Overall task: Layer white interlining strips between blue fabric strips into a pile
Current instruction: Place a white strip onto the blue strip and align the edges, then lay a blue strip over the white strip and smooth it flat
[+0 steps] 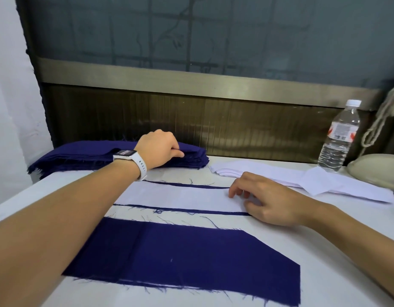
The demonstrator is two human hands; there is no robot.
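Right now the left hand [157, 149], with a white watch [130, 157] on its wrist, grips the top of the pile of blue fabric strips [80, 156]. The right hand [264, 198] is loose, and its fingertips touch the white interlining strip [180, 196]. That strip lies on a blue strip [191, 210] between both hands. Just past the right hand sits the stack of white interlining [280, 176]. A water bottle [340, 138] stands farther off. A wide blue fabric piece [191, 251] lies nearer than both hands.
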